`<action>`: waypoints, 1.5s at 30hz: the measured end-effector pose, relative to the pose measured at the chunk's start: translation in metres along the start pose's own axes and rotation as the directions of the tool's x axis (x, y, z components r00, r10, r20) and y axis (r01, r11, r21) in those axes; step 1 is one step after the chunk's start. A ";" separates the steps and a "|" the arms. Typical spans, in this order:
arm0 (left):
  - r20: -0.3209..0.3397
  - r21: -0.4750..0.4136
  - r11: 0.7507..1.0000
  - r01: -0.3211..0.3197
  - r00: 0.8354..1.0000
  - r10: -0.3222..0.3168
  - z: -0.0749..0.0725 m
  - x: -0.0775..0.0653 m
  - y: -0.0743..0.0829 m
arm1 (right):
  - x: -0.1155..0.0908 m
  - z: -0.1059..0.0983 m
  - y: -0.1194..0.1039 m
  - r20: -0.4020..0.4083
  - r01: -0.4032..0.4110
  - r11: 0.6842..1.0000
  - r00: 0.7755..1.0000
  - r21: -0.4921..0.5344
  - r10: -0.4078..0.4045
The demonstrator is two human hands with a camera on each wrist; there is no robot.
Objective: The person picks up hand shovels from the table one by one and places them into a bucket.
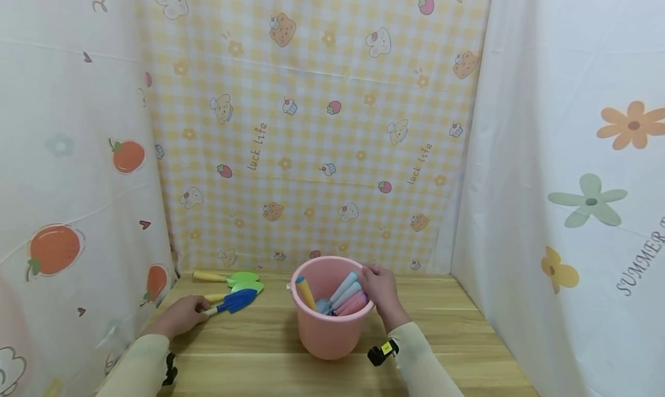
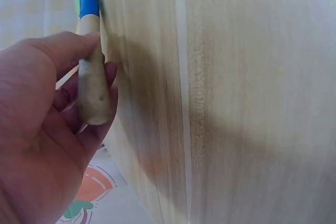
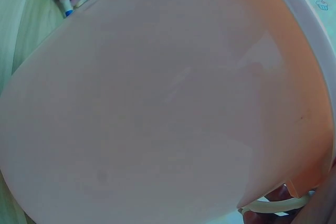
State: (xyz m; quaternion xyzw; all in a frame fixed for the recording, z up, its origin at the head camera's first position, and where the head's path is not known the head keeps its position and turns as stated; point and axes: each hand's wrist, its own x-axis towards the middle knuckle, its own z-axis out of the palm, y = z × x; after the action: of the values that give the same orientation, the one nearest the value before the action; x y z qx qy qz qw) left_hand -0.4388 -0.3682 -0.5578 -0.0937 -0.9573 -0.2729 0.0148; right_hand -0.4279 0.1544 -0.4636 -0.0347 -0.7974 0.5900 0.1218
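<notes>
My left hand (image 1: 184, 315) pinches the pale wooden handle (image 2: 94, 87) of a small blue trowel (image 1: 236, 300) between thumb and fingers. The blue blade overlaps a green trowel (image 1: 256, 287) with a yellow handle. Behind these lies another green-bladed tool (image 1: 241, 278). My right hand (image 1: 381, 287) grips the right rim of a pink bucket (image 1: 332, 333), near its white carrying handle (image 3: 273, 205). Inside the bucket are a yellow-handled tool (image 1: 305, 293), light blue handles (image 1: 345, 290) and pink pieces (image 1: 352, 304); their lower ends are hidden.
The bucket stands upright on a wood-grain table (image 1: 249, 356). A yellow checked cloth (image 1: 312, 143) hangs behind the table, with white printed cloths on the left (image 1: 67, 183) and right (image 1: 519, 154).
</notes>
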 end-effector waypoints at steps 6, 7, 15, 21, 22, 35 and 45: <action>0.001 -0.111 0.993 0.039 0.999 -0.039 -0.003 -0.004 0.004 | -0.001 0.000 0.001 0.001 -0.006 1.000 1.000 -0.003 0.006; -0.001 -0.125 0.991 0.046 0.999 -0.046 -0.003 -0.004 0.004 | -0.001 0.000 0.001 0.004 -0.009 1.000 1.000 -0.002 0.009; -0.039 -0.178 0.983 0.041 0.998 -0.049 -0.009 -0.010 0.010 | -0.003 -0.001 0.000 0.008 -0.020 1.000 1.000 0.005 0.020; -0.057 -0.179 0.983 0.045 0.997 -0.056 -0.012 -0.013 0.015 | -0.002 -0.001 -0.001 0.003 -0.008 1.000 1.000 0.009 0.008; -0.061 -0.174 0.984 0.043 0.997 -0.054 -0.013 -0.013 0.015 | -0.002 -0.001 -0.001 0.000 -0.005 1.000 1.000 0.008 0.005; -0.106 -0.169 0.982 0.088 0.989 -0.107 -0.014 -0.011 0.013 | -0.001 0.000 0.001 -0.001 0.003 1.000 1.000 -0.004 -0.003; -0.140 -0.136 0.987 0.080 0.985 -0.099 -0.017 -0.014 0.014 | 0.000 0.001 0.001 -0.012 -0.006 1.000 1.000 -0.009 0.006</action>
State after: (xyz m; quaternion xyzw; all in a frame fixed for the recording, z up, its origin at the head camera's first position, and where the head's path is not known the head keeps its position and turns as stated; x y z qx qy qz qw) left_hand -0.4233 -0.3679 -0.5372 -0.0311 -0.9370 -0.3414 0.0669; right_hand -0.4278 0.1535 -0.4645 -0.0413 -0.7992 0.5866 0.1247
